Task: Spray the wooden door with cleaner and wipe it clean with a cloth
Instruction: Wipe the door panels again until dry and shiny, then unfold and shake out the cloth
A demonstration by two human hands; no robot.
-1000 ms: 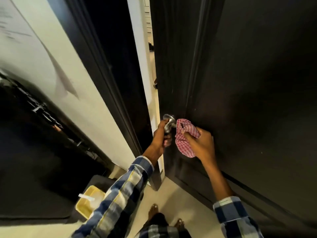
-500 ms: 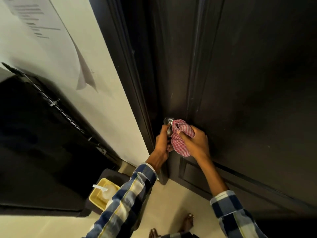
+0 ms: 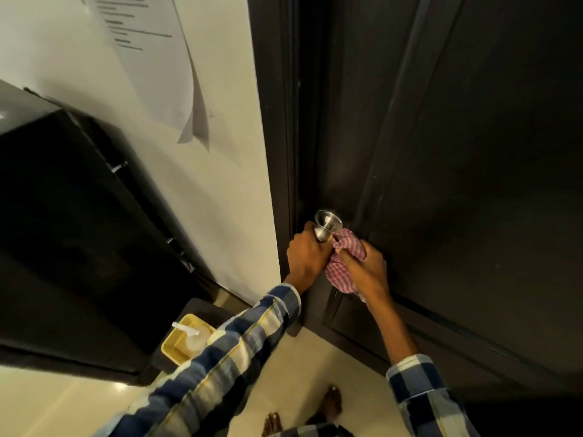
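Wooden door (image 3: 457, 152): dark panelled leaf filling the right half of the view, shut against its frame, surface dull with faint specks; no wet cleaner film can be made out on it.

Items, left to right:

- Black cabinet (image 3: 63, 231): against the pale wall, at the left edge of the floor.
- Paper sheet (image 3: 151, 58): fixed to the wall, lower corner curling free.
- Yellow tub (image 3: 176, 345): on a dark stand at the floor's left side, just beside the door frame; a pale spray bottle (image 3: 192, 337) stands inside it, nozzle pointing left.
- Left hand (image 3: 307, 257): fingers clenched around the steel door knob (image 3: 328, 223), at the door's left edge.
- Cloth (image 3: 342, 263): red-and-white check, bunched, touching the knob's right side and the door face.
- Right hand (image 3: 366, 269): fingers grasping the cloth, pressing it toward the knob's base.
- Bare feet (image 3: 315, 411): on the cream floor near the door's bottom edge.

Stage, judged: wiping around the knob; broad panels appear unfinished.

Risks, judged:
- Turning the knob while rubbing could unlatch the door; it would swing away and the wipe would lose pressure.
- The loose cloth tail could snag behind the knob's collar.
- A backward step could knock the tub and bottle over.
- Cleaner dripping onto the smooth floor could make bare feet slip.
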